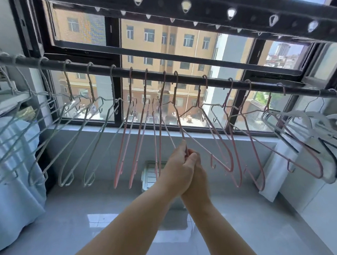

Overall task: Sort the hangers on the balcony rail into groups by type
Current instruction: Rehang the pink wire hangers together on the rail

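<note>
A dark rail (190,80) runs across the window with wire hangers hooked on it. Several pale grey hangers (91,86) hang at the left. Several pink hangers (130,86) fill the middle and right, and white plastic hangers (301,117) crowd the far right end. Both of my hands meet under the middle of the rail. My left hand (176,166) and my right hand (198,169) pinch the lower part of one pink hanger (180,126), whose hook sits on the rail. My left hand partly covers my right.
A second, perforated bar (196,9) runs overhead, nearer than the rail. Pale blue cloth (12,176) hangs at the left. A white appliance (284,169) stands at the right under the plastic hangers. Below lies a glossy tiled floor (110,219).
</note>
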Tool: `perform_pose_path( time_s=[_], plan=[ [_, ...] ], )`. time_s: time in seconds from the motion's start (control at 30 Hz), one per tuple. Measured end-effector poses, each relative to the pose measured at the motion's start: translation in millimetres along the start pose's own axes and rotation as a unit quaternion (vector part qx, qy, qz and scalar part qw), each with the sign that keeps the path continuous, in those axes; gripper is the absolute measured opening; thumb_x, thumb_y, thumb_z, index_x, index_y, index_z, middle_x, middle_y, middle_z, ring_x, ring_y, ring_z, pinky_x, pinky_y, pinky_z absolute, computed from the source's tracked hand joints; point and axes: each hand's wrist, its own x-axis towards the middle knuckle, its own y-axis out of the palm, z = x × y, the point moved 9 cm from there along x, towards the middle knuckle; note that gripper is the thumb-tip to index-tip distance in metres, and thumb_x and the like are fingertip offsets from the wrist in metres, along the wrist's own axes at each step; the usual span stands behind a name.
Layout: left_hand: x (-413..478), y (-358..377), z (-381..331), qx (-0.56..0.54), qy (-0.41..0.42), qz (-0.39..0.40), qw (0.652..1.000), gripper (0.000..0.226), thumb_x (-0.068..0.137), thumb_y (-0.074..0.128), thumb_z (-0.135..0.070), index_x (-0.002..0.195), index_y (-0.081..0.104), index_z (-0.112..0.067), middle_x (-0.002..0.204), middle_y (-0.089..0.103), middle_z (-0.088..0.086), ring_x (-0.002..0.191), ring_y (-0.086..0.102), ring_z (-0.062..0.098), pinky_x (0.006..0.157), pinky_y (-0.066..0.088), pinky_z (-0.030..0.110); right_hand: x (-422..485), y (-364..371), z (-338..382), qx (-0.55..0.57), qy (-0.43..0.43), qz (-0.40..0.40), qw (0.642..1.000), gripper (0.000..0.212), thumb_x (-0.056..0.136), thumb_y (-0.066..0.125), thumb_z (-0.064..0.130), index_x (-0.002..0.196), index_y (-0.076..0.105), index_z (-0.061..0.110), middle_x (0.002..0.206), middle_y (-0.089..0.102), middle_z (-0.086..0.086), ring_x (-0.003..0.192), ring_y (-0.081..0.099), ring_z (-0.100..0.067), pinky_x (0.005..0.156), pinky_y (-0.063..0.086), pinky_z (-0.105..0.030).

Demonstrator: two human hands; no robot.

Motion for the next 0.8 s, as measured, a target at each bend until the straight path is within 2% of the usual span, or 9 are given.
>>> perform_pose_path(
  time_s=[0.1, 0.2, 0.33, 0.37, 0.47, 0.53, 0.6, 0.7, 0.8],
  plan=[
    [0, -4, 4, -0.002, -0.002, -0.005, 1.000, 0.051, 0.096, 0.039, -0.022, 0.143, 0.021, -0.015, 0.149, 0.032, 0.004, 0.138, 0.027, 0.017, 0.111, 0.018, 0.027, -2, 2, 0, 0.000, 0.019, 0.017, 1.000, 0.040, 0.088, 0.055, 0.017, 0.124, 0.043, 0.004, 0.108, 0.065, -0.007, 0.097, 0.066, -0.020, 0.079, 0.053, -0.026],
    [-4, -7, 1, 0.003, 0.014, -0.031, 0.999, 0.048, 0.097, 0.037, -0.026, 0.141, 0.025, -0.013, 0.146, 0.034, 0.005, 0.137, 0.028, 0.017, 0.104, 0.020, 0.021, -10, -13, 18, -0.061, -0.020, 0.042, 0.997, 0.041, 0.089, 0.051, 0.020, 0.128, 0.042, 0.014, 0.123, 0.053, -0.002, 0.117, 0.049, -0.017, 0.100, 0.040, -0.029],
    [-19, -10, -26, 0.031, 0.112, -0.121, 0.986, 0.052, 0.095, 0.034, -0.037, 0.143, 0.021, -0.023, 0.152, 0.020, -0.005, 0.141, 0.013, 0.007, 0.115, 0.008, 0.024, -19, -115, 27, -0.086, -0.048, -0.213, 0.972, 0.041, 0.078, 0.060, 0.005, 0.118, 0.053, 0.014, 0.125, 0.048, -0.010, 0.116, 0.040, -0.024, 0.101, 0.030, -0.031],
    [-22, -5, -33, 0.017, 0.135, -0.122, 0.983, 0.053, 0.091, 0.034, -0.040, 0.141, 0.024, -0.025, 0.151, 0.023, -0.008, 0.140, 0.016, 0.005, 0.116, 0.011, 0.026, -14, -129, 20, -0.093, -0.033, -0.214, 0.972, 0.043, 0.079, 0.061, 0.006, 0.120, 0.051, 0.012, 0.126, 0.047, -0.012, 0.117, 0.040, -0.025, 0.101, 0.029, -0.030],
    [-27, 21, -38, -0.022, 0.144, -0.078, 0.986, 0.057, 0.083, 0.033, -0.043, 0.138, 0.028, -0.031, 0.140, 0.032, -0.016, 0.133, 0.026, -0.002, 0.112, 0.019, 0.022, 11, -99, -28, -0.017, 0.111, 0.017, 0.994, 0.060, 0.085, 0.060, 0.015, 0.137, 0.030, 0.009, 0.134, 0.045, -0.010, 0.121, 0.043, -0.024, 0.102, 0.036, -0.033],
    [-30, 33, -33, -0.020, 0.135, -0.057, 0.989, 0.056, 0.082, 0.032, -0.044, 0.137, 0.031, -0.032, 0.139, 0.036, -0.016, 0.128, 0.031, -0.003, 0.109, 0.022, 0.021, 12, -72, -45, 0.058, 0.162, 0.108, 0.979, 0.052, 0.088, 0.057, 0.016, 0.133, 0.031, 0.009, 0.120, 0.056, -0.008, 0.100, 0.054, -0.018, 0.081, 0.042, -0.026],
    [-34, 38, -26, -0.026, 0.123, -0.046, 0.991, 0.054, 0.082, 0.032, -0.046, 0.134, 0.035, -0.034, 0.139, 0.042, -0.012, 0.127, 0.036, 0.000, 0.110, 0.027, 0.024, 15, -63, -51, 0.114, 0.155, 0.090, 0.977, 0.035, 0.090, 0.050, 0.010, 0.123, 0.039, 0.007, 0.100, 0.062, -0.006, 0.081, 0.056, -0.015, 0.064, 0.040, -0.018],
    [-44, 35, -20, -0.026, 0.112, -0.045, 0.992, 0.043, 0.082, 0.031, -0.045, 0.124, 0.036, -0.043, 0.131, 0.047, -0.013, 0.120, 0.042, -0.003, 0.101, 0.030, 0.012, 26, -75, -48, 0.234, 0.140, 0.005, 0.962, 0.022, 0.090, 0.040, -0.002, 0.110, 0.046, 0.004, 0.080, 0.058, -0.004, 0.071, 0.055, -0.012, 0.062, 0.043, -0.016],
    [-56, 27, -13, -0.034, 0.097, -0.060, 0.993, 0.036, 0.080, 0.032, -0.044, 0.116, 0.036, -0.047, 0.121, 0.051, -0.016, 0.114, 0.046, -0.007, 0.093, 0.032, 0.006, 48, -83, -26, 0.319, 0.109, 0.008, 0.941, 0.029, 0.093, 0.033, -0.003, 0.119, 0.043, 0.004, 0.091, 0.056, -0.002, 0.072, 0.054, -0.005, 0.061, 0.047, -0.011]
  ],
)
